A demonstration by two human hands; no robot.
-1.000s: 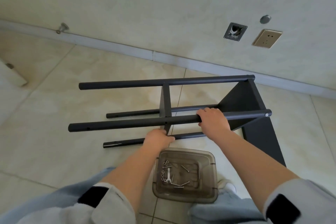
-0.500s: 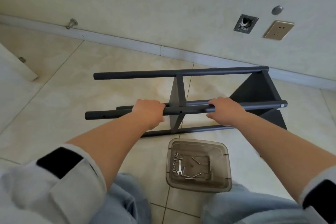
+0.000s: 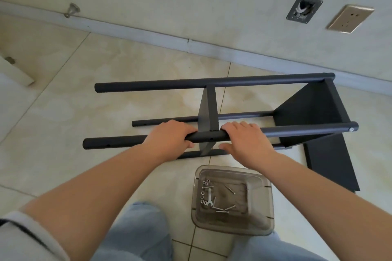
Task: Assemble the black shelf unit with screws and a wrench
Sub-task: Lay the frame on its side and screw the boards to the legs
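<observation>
Both hands had slid inward along the nearest pole, left hand and right hand gripping it beside the middle panel, above a clear box holding screws and wrench, the black shelf unit lying sideways on the tiled floor beyond.

The shelf unit is matte black throughout, poles and panels alike. Near it stands a smoky grey-brown translucent bin, holding silver screws, silver nuts and a silver wrench. The floor tiles are cream with faint mottling, perhaps marbled. Far right, a gold wall socket. The trousers are pale blue denim.
</observation>
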